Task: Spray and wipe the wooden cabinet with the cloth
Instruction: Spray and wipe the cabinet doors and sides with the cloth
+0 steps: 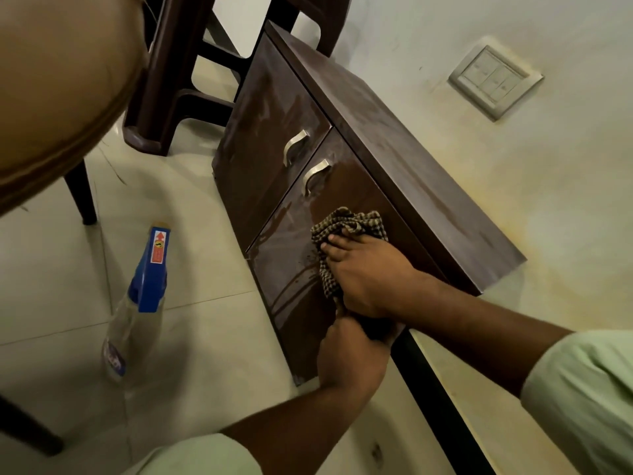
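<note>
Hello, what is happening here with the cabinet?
A person is wiping the front of a wooden cabinet. The right hand presses a checked cloth flat against the nearer door, below its metal handle. The left hand grips the near edge of that door, close to the cloth's lower end. The door shows wet streaks. The spray bottle stands on the tiled floor to the left, with no hand on it.
</note>
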